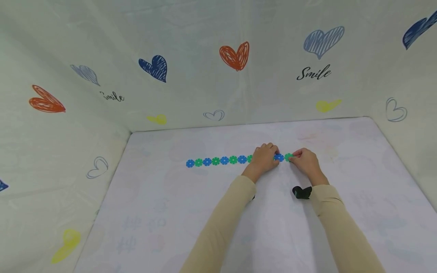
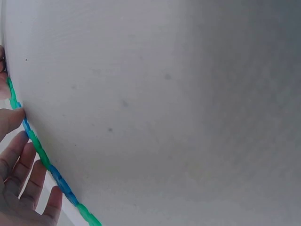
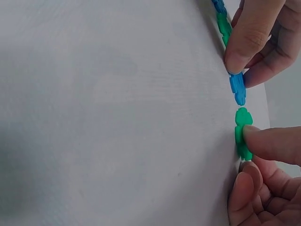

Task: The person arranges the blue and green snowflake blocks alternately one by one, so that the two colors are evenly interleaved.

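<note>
A straight row of flower-shaped interlocking discs (image 1: 224, 160), blue and green by turns, lies across the table. My left hand (image 1: 264, 157) covers part of its right end. Thumb and fingers pinch the blue end disc (image 3: 238, 89) there, while the other fingers spread along the row in the left wrist view. A separate green disc (image 3: 243, 117) is pinched between thumb and fingers of my right hand (image 1: 307, 163). Its edge faces the blue end disc, with a narrow gap between them in the right wrist view. The discs under my left hand are hidden in the head view.
The white table (image 1: 153, 204) has faint printed marks and meets a pale curtain (image 1: 191, 76) with printed hearts at its back and sides. A black object (image 1: 302, 192) sits beside my right cuff. Both forearms, in beige sleeves, reach in from the front.
</note>
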Tool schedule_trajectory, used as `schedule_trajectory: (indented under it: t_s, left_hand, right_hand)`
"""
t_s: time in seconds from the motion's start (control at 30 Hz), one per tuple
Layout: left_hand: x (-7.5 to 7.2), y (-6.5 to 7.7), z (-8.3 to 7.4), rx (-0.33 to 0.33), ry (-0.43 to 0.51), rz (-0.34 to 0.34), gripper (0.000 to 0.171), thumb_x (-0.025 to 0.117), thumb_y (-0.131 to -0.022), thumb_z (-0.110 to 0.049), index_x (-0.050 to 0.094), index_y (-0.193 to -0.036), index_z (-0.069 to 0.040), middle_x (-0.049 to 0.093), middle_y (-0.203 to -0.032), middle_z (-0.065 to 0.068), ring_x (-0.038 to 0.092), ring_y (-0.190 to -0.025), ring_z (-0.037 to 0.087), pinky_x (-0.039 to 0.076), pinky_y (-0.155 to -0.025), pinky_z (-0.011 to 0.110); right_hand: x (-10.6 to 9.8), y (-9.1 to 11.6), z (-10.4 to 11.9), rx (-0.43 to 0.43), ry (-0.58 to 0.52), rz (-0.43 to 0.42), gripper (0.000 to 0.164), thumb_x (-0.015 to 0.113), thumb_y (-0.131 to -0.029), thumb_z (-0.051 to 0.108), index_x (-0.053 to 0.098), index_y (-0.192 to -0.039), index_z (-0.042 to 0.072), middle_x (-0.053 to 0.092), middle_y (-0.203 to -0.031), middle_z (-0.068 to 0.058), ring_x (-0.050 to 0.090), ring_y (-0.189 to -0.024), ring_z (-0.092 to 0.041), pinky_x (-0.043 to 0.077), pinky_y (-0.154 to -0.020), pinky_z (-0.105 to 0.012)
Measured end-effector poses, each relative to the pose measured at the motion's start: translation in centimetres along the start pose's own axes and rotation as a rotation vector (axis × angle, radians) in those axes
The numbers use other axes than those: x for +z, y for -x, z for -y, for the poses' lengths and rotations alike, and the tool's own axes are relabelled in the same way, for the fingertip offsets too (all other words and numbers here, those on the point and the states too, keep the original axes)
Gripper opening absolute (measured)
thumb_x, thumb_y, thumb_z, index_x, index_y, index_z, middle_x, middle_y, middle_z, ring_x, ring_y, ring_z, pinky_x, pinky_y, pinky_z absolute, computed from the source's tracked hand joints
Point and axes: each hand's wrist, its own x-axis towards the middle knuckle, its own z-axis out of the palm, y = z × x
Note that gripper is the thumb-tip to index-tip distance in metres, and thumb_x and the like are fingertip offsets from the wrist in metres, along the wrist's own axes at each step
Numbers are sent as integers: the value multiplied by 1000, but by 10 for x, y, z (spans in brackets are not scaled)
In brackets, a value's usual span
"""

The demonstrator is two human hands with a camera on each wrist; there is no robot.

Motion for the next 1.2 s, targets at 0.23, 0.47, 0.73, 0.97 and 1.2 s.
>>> schedule_trajectory:
  t_s: [0.23,0.47,0.73,0.97,1.2]
  left_hand:
    - [2,-2,0,0,0,3,32,59,-89,-40,57,-116,-23,56,-116,-8,49,-106,10,42,-95,27]
    - [0,0,-1,-9,8,10,32,59,-89,-40,57,-116,-23,56,-115,-8,49,-105,10,42,-94,27]
    - [1,-1,-2,-9,19,2,31,61,-88,-40,58,-114,-23,56,-114,-8,49,-104,10,42,-94,26]
    - [2,-1,-1,-11,16,3,31,61,-88,-40,58,-114,-24,56,-113,-8,49,-105,10,42,-93,26]
    - [1,0,1,-9,42,13,40,61,-88,-41,54,-122,-22,55,-119,-7,49,-111,10,41,-96,27]
  right_hand:
    - [-1,-1,3,17,16,24,34,56,-90,20,54,-107,-9,56,-100,-22,51,-90,-31,45,-76,-40]
    - [-1,0,4,15,13,32,33,56,-91,19,53,-109,-9,56,-99,-22,51,-89,-30,45,-75,-38]
    - [0,0,7,8,18,32,30,55,-92,16,52,-110,-9,56,-104,-25,52,-92,-32,46,-78,-41]
    - [-1,-1,8,-13,35,37,29,56,-92,15,53,-108,-8,57,-100,-24,52,-88,-31,46,-76,-39]
    - [-2,-2,1,-80,36,36,33,51,-95,20,52,-112,-9,57,-99,-22,53,-85,-27,45,-71,-34]
